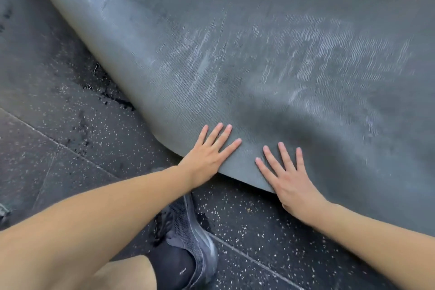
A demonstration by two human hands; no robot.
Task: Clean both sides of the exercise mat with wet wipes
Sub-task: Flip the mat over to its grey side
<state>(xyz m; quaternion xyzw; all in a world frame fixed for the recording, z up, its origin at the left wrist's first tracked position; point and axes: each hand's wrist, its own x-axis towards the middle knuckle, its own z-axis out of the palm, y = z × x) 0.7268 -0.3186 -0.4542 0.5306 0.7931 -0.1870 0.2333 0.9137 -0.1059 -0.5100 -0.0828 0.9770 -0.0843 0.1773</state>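
Mat on the floor, both hands at its near edge

The exercise mat (259, 54) lies on the floor (58, 113), running from far left to near right, its far left end lifted off the floor and its near corner curling up slightly. The left hand (209, 155) rests flat on the mat's near corner, fingers spread; the right hand (287, 179) rests flat on the mat's near edge, just right of the left hand and apart from it. A shoe (190, 242) stands on the floor nearer than the mat, under the left forearm.
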